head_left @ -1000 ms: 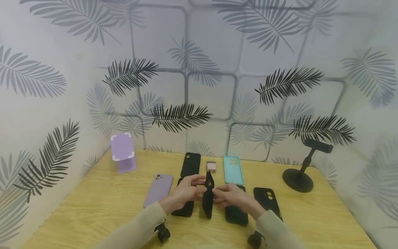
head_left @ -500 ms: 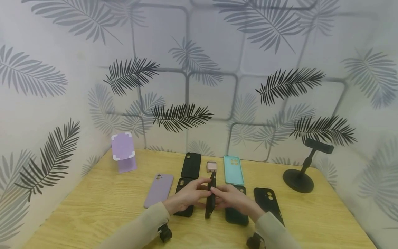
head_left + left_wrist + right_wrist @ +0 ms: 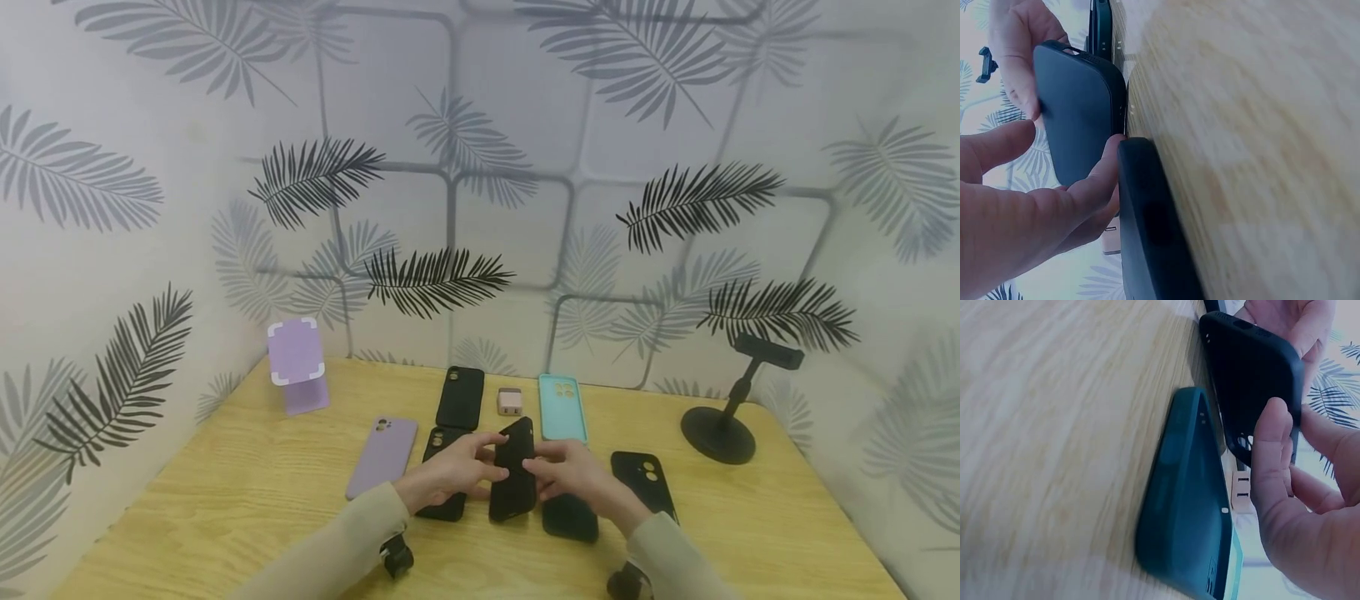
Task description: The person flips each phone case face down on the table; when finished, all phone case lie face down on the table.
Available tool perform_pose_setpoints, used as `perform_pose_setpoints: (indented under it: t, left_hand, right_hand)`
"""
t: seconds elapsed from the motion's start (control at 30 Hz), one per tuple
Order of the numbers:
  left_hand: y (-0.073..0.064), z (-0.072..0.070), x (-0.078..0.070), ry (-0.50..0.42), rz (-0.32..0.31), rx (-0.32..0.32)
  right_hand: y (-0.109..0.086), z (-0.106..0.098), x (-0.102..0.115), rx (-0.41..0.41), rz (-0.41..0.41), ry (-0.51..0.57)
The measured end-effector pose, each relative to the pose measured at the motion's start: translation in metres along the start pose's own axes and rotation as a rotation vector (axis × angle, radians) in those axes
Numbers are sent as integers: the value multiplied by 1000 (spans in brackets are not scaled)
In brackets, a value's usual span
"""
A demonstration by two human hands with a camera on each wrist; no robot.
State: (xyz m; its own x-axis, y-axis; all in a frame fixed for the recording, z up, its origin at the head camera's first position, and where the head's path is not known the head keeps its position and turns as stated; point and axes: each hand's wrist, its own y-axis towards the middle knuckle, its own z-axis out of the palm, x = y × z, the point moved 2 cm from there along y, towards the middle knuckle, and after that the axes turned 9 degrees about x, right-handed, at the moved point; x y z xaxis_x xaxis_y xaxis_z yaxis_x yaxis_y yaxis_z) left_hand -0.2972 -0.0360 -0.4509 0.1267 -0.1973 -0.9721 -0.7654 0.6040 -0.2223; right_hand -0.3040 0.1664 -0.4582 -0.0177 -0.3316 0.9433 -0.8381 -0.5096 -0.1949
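Both hands hold a black phone case on edge, low over the middle of the table. The left hand has its fingers at the case's left side, with the thumb near its face. From the other side the right hand grips the right edge between thumb and fingers. The right wrist view looks into the hollow inner side of the black case; the left wrist view shows its smooth back. Beside the right hand lies a dark green phone case. Another black phone case lies under the left hand.
On the wooden table lie a purple phone case, a black one, a turquoise one and another black one. A pink charger, purple phone stand and black stand stand farther back.
The held black phone case has turned about its upright axis, from nearly edge-on to showing its broad face. The right hand has shifted slightly right; the other cases have stayed put.
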Motion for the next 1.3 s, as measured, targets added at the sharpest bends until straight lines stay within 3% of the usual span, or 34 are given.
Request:
perform_pose_setpoints:
  t: [0.13, 0.33, 0.7, 0.97, 1.3]
  left_hand:
    - [0, -2, 0, 20, -2, -6]
    - [-2, -6, -1, 57, -20, -11]
    - [-5, -7, -2, 101, -40, 0]
    - [-10, -8, -4, 135, -23, 12]
    - [-8, -13, -13, 152, 33, -1]
  right_hand:
    - [-1, -1, -2, -75, 59, -23]
    - [-4, -2, -3, -114, 89, -89]
    - [-8, -4, -3, -23, 105, -185]
    - [-8, -5, -3, 11, 114, -166]
    - [-13, -13, 1, 6, 42, -93]
